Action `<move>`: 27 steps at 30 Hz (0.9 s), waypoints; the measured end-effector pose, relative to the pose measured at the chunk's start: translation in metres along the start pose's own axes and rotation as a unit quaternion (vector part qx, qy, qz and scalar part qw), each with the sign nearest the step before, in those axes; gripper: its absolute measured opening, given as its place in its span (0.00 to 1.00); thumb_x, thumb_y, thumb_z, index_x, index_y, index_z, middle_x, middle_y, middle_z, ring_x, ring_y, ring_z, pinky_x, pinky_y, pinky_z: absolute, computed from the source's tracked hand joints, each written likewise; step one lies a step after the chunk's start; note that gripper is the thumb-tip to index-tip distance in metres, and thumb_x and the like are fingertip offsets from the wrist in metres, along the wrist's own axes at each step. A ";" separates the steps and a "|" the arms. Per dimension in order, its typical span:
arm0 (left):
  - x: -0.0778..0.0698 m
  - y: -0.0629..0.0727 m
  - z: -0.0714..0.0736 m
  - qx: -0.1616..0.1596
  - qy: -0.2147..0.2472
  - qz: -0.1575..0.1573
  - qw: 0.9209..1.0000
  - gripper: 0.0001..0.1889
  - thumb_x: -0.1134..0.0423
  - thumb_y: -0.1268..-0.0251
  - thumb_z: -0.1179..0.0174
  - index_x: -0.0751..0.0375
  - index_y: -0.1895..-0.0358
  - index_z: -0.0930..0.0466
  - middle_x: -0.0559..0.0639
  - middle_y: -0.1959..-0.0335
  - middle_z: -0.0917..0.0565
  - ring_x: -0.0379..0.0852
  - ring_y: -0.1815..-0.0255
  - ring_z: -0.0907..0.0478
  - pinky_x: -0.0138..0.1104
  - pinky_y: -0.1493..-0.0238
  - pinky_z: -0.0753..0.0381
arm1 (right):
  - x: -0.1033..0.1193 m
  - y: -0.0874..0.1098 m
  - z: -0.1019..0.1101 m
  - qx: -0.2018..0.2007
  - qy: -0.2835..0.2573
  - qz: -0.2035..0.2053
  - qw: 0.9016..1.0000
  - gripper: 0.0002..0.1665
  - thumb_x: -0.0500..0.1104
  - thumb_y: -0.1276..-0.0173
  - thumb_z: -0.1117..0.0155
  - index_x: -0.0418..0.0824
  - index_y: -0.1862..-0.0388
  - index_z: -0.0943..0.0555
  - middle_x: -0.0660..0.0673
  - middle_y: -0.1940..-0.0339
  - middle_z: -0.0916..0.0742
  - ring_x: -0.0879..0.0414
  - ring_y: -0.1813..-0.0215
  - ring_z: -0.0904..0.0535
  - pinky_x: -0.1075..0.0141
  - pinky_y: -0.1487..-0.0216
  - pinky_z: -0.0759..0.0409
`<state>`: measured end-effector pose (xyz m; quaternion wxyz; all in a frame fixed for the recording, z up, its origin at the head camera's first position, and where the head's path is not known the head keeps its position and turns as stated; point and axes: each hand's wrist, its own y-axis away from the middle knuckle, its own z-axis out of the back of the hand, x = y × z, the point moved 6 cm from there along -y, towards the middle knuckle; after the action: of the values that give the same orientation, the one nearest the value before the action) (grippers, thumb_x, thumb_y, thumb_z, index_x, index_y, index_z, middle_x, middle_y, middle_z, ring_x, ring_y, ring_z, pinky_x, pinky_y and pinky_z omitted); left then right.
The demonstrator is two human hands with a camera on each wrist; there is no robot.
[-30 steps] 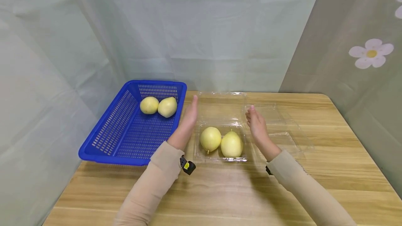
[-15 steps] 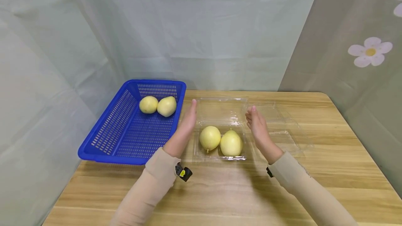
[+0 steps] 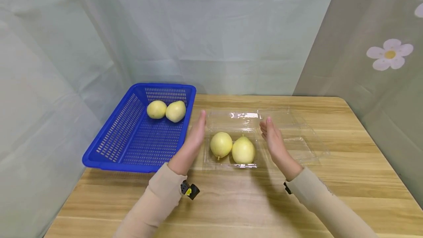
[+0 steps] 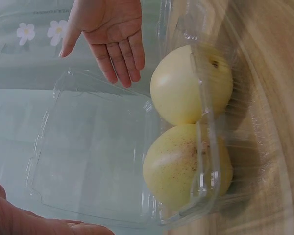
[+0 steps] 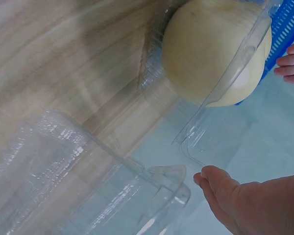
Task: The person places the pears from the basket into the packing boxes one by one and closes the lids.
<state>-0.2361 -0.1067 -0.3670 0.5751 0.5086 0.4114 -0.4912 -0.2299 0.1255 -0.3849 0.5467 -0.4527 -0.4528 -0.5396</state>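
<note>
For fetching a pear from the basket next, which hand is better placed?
Left, probably. The left hand is next to the basket, while the right hand is across the loaded box, farther from the basket's two pears.

Pale creased cloth [image 3: 231, 36] is hanging along far and left edges of wood-grain table [image 3: 231, 212], darker flower-print cloth [image 3: 347, 47] is running past its rounded far right corner, light is reflecting off table.

Head high, wrists close — shared container [image 3: 247, 165]
</note>
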 end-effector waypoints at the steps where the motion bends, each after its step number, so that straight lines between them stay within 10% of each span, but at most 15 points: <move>1: 0.001 0.001 0.000 0.002 0.006 -0.001 1.000 0.35 0.43 0.24 0.75 0.66 0.26 0.53 0.61 0.24 0.51 0.56 0.23 0.57 0.46 0.23 0.59 | 0.000 0.001 0.000 -0.001 0.002 0.001 1.000 0.42 0.56 0.21 0.78 0.17 0.32 0.46 0.22 0.30 0.39 0.33 0.27 0.44 0.49 0.26 0.45; 21: 0.018 0.018 -0.001 -0.013 -0.050 -0.039 0.998 0.34 0.47 0.23 0.70 0.77 0.30 0.47 0.69 0.28 0.44 0.63 0.26 0.50 0.50 0.25 0.52 | -0.010 0.021 0.001 -0.033 0.036 -0.027 0.998 0.37 0.54 0.22 0.64 0.21 0.33 0.41 0.24 0.32 0.34 0.33 0.31 0.37 0.49 0.30 0.36; 27: 0.033 0.024 -0.004 -0.018 -0.023 -0.003 1.000 0.34 0.46 0.24 0.67 0.73 0.29 0.47 0.68 0.28 0.44 0.64 0.26 0.50 0.52 0.26 0.53 | -0.016 0.030 0.000 -0.051 0.068 -0.021 0.996 0.31 0.49 0.22 0.61 0.23 0.37 0.33 0.26 0.35 0.29 0.33 0.34 0.32 0.47 0.33 0.33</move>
<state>-0.2063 -0.1079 -0.3957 0.5919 0.4853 0.4086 -0.4972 -0.2002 0.1289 -0.4011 0.5413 -0.4327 -0.3959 -0.6025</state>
